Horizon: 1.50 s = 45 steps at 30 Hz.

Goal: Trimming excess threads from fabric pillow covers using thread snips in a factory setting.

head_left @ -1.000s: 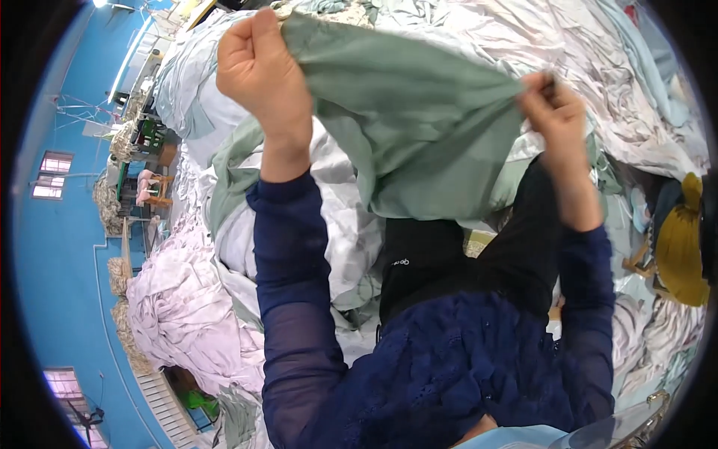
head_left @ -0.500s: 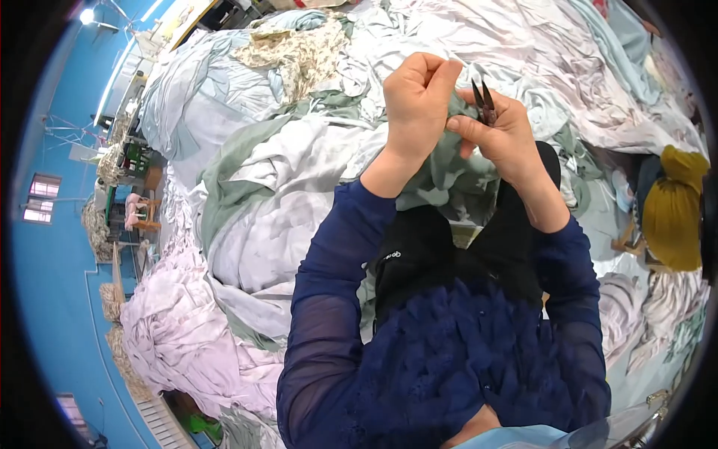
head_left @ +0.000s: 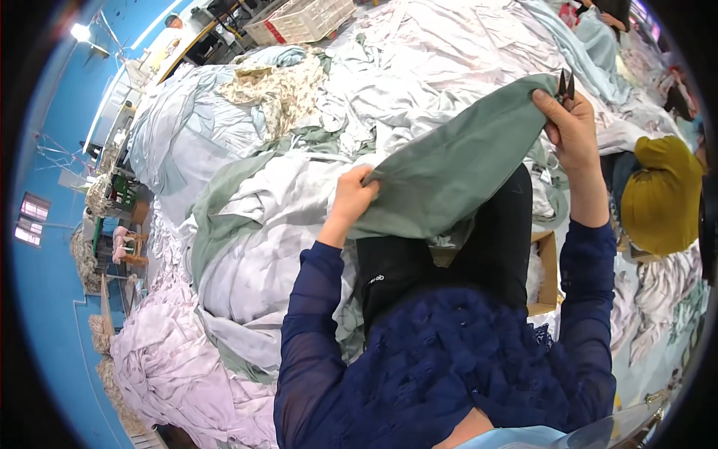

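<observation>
A green cloth [head_left: 456,157] is stretched out between my two hands, above my black-trousered lap. My left hand [head_left: 354,196] pinches its left edge, fingers closed. Up at the far right corner, my right hand [head_left: 572,127] grips the cloth between thumb and fingers. That same hand also keeps a pair of small thread snips [head_left: 566,86], whose dark pointed blades stick up past the fingers. Their handles are hidden in the palm. White and green fabric [head_left: 269,217] lies bunched to the left of my legs.
Heaps of white cloth [head_left: 449,45] and pinkish cloth [head_left: 187,359] surround me. A cardboard box [head_left: 550,273] stands by my right leg. At the right is a mustard-coloured bundle [head_left: 662,202]. A white crate [head_left: 299,21] sits at the back, and a person [head_left: 173,22] is at the far left.
My hands were close together and have parted, the left moving down and left, the right out to the right. The green cloth, formerly bunched beneath them, is now spread between them.
</observation>
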Each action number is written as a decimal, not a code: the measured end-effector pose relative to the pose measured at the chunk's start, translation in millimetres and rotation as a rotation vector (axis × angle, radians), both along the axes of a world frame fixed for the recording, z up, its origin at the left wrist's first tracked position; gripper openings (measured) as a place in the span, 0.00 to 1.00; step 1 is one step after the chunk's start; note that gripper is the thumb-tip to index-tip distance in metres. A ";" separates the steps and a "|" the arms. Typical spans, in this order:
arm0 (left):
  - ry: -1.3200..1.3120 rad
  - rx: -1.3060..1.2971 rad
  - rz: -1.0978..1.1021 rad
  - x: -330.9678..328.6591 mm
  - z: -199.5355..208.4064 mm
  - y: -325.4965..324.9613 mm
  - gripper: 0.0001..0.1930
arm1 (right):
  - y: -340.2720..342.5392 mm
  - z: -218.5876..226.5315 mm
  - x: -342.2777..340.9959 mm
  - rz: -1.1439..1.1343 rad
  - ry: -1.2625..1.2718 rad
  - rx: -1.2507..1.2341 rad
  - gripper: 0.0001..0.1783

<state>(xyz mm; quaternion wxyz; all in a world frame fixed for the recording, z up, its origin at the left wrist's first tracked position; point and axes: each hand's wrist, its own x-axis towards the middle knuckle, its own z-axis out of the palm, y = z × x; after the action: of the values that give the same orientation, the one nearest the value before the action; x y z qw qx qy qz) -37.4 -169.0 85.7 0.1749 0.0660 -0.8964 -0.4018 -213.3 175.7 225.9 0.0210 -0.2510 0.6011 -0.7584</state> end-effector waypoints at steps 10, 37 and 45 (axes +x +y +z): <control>0.128 0.657 0.078 4.6 62.0 -82.2 0.06 | 22.6 33.0 -130.7 -0.261 0.357 0.235 0.13; -0.602 0.685 -0.004 77.7 -51.4 -16.7 0.09 | 162.6 -274.8 71.1 -0.606 -0.353 0.482 0.08; -0.495 0.515 0.060 83.0 -71.5 -15.0 0.10 | 149.8 -288.6 77.8 -0.567 -0.330 0.516 0.09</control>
<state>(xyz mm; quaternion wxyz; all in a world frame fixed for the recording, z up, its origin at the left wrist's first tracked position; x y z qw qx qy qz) 45.6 -184.0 14.2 -0.0583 0.2293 -0.7787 -0.5811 -135.4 325.5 -62.7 -0.0304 0.0627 0.8054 -0.5887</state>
